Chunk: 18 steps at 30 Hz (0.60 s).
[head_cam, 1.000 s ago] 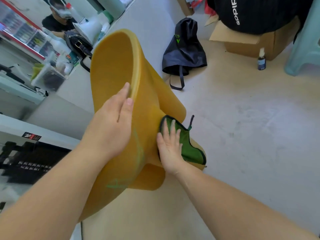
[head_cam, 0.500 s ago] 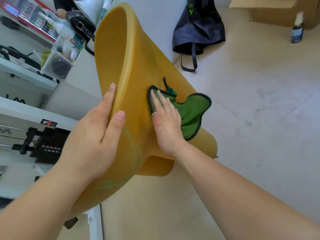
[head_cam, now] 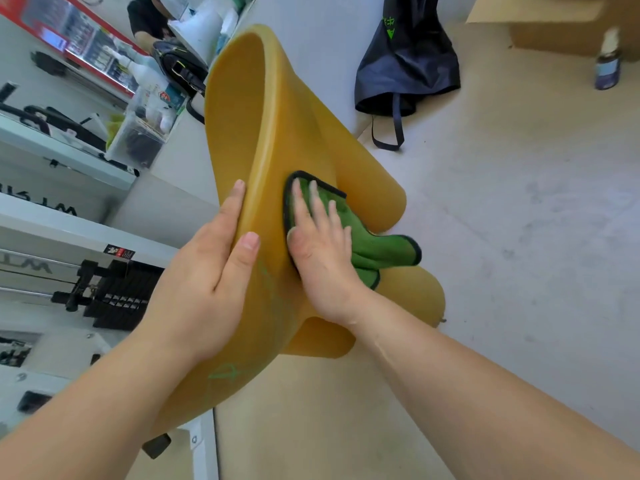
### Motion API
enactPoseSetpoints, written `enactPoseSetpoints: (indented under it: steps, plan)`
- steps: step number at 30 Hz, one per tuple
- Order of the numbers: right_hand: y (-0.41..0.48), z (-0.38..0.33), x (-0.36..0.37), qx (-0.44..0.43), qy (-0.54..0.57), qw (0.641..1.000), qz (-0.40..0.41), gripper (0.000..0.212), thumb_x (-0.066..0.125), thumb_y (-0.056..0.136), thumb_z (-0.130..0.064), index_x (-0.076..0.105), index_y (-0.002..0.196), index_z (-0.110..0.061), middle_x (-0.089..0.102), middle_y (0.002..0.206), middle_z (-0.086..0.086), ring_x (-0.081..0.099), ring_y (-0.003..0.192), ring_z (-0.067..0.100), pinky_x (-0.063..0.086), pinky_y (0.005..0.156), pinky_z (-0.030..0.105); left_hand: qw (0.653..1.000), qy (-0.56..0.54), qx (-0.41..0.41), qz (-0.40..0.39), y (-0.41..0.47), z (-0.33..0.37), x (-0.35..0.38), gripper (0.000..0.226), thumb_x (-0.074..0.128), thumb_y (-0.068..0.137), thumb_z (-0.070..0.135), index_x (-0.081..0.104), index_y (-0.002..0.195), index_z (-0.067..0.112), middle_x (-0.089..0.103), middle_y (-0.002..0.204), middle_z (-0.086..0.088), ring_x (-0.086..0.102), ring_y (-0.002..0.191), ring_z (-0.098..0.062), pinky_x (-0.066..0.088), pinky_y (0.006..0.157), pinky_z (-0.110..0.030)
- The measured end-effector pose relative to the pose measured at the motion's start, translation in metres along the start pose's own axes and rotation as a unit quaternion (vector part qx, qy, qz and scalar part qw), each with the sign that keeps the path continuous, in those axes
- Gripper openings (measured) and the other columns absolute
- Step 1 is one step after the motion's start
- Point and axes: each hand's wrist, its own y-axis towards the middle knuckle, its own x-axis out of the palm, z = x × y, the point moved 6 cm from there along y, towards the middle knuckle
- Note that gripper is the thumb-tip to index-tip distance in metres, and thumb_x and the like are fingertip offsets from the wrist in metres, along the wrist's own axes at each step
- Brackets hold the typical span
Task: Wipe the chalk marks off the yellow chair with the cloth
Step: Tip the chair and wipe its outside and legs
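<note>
1. Moulded yellow plastic chair [head_cam: 277,140]: tipped on its side above the pale floor [head_cam: 519,237], in the middle of my view.
2. My left hand [head_cam: 204,282]: clamped on the chair's rim, thumb on the outer face.
3. My right hand [head_cam: 322,251]: flat, fingers spread, pressing the green black-edged cloth [head_cam: 374,251] against the chair's outer side (fingers blurred, so possibly moving).
4. Green chalk marks [head_cam: 225,372]: faint, low on the chair, near my left wrist.

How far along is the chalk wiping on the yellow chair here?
Midway. The right hand presses the green cloth flat on the yellow chair, while the left hand steadies its rim. Left: green chalk marks lower down. Cleared areas cannot be judged.
</note>
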Motion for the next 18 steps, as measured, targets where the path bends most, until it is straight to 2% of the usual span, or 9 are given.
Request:
enactPoseSetpoints:
  steps: [2, 5, 7, 9, 10, 12, 14, 16, 18]
  plan:
    - [0.015, 0.011, -0.008, -0.002, 0.005, 1.0, 0.015, 0.075, -0.004, 0.078, -0.087, -0.012, 0.147, -0.061, -0.008, 0.17, -0.014, -0.005, 0.158, 0.026, -0.004, 0.124, 0.057, 1.0, -0.001, 0.001, 0.001, 0.0, -0.001, 0.0, 0.062, 0.023, 0.095, 0.061, 0.013, 0.155, 0.045, 0.027, 0.15, 0.029, 0.027, 0.128, 0.019, 0.025, 0.099, -0.007]
    - [0.038, 0.065, -0.03, 0.158, 0.094, 0.983, 0.004, 0.097, 0.003, 0.067, -0.097, 0.015, 0.154, -0.056, 0.022, 0.168, -0.01, 0.022, 0.155, 0.028, 0.014, 0.124, 0.055, 1.0, 0.007, 0.002, 0.0, 0.0, 0.0, 0.001, 0.061, 0.022, 0.095, 0.061, 0.011, 0.154, 0.048, 0.031, 0.141, 0.034, 0.03, 0.12, 0.018, 0.029, 0.092, -0.012]
    - [0.039, 0.075, -0.034, 0.203, 0.089, 0.975, -0.015, 0.098, 0.002, 0.07, -0.096, 0.022, 0.155, -0.052, 0.031, 0.165, -0.009, 0.029, 0.152, 0.027, 0.019, 0.123, 0.054, 1.0, 0.008, 0.003, -0.001, 0.001, 0.001, 0.001, 0.061, 0.022, 0.096, 0.06, 0.011, 0.154, 0.048, 0.034, 0.137, 0.032, 0.032, 0.118, 0.015, 0.032, 0.092, -0.021]
    - [0.035, 0.063, -0.031, 0.152, 0.051, 0.987, 0.003, 0.094, -0.004, 0.076, -0.09, 0.015, 0.158, -0.048, 0.024, 0.168, -0.007, 0.023, 0.154, 0.027, 0.017, 0.124, 0.054, 1.0, 0.007, 0.004, 0.002, 0.001, 0.0, 0.0, 0.061, 0.022, 0.096, 0.061, 0.011, 0.154, 0.048, 0.034, 0.14, 0.03, 0.034, 0.12, 0.012, 0.033, 0.094, -0.026]
    - [0.027, 0.047, -0.025, 0.107, 0.016, 0.994, 0.003, 0.093, -0.009, 0.076, -0.087, 0.005, 0.158, -0.047, 0.013, 0.17, -0.007, 0.013, 0.157, 0.027, 0.012, 0.125, 0.055, 1.0, 0.006, 0.004, 0.003, 0.002, -0.001, 0.0, 0.061, 0.022, 0.096, 0.061, 0.012, 0.154, 0.047, 0.035, 0.142, 0.028, 0.035, 0.122, 0.01, 0.033, 0.095, -0.026]
    - [-0.001, 0.012, -0.004, 0.023, -0.021, 0.999, -0.018, 0.082, -0.011, 0.076, -0.085, -0.018, 0.151, -0.052, -0.014, 0.17, -0.011, -0.015, 0.157, 0.024, -0.01, 0.125, 0.05, 1.0, 0.004, 0.004, 0.002, 0.002, -0.001, 0.001, 0.062, 0.022, 0.095, 0.061, 0.013, 0.154, 0.046, 0.036, 0.146, 0.024, 0.038, 0.127, 0.005, 0.034, 0.097, -0.026]
    - [-0.017, -0.015, 0.004, -0.014, 0.015, 0.999, -0.025, 0.076, -0.006, 0.076, -0.088, -0.026, 0.142, -0.058, -0.028, 0.165, -0.017, -0.029, 0.152, 0.018, -0.021, 0.118, 0.045, 1.0, 0.002, 0.002, 0.003, 0.001, 0.0, 0.0, 0.063, 0.023, 0.095, 0.062, 0.014, 0.155, 0.045, 0.036, 0.148, 0.022, 0.038, 0.129, 0.004, 0.033, 0.098, -0.025]
    - [0.007, -0.019, -0.008, -0.024, 0.039, 0.999, 0.006, 0.074, 0.004, 0.081, -0.083, -0.021, 0.146, -0.057, -0.025, 0.166, -0.017, -0.023, 0.154, 0.018, -0.015, 0.119, 0.046, 1.0, -0.001, 0.0, 0.003, 0.001, 0.0, 0.0, 0.063, 0.023, 0.094, 0.063, 0.013, 0.154, 0.046, 0.035, 0.147, 0.024, 0.038, 0.128, 0.006, 0.033, 0.098, -0.025]
    - [0.057, -0.008, -0.028, 0.008, 0.106, 0.994, 0.01, 0.071, 0.011, 0.09, -0.075, -0.008, 0.154, -0.054, -0.016, 0.169, -0.015, -0.014, 0.157, 0.023, -0.008, 0.124, 0.048, 1.0, -0.003, -0.002, 0.002, 0.0, 0.0, 0.0, 0.062, 0.022, 0.094, 0.064, 0.011, 0.153, 0.049, 0.035, 0.147, 0.026, 0.038, 0.125, 0.007, 0.034, 0.097, -0.025]
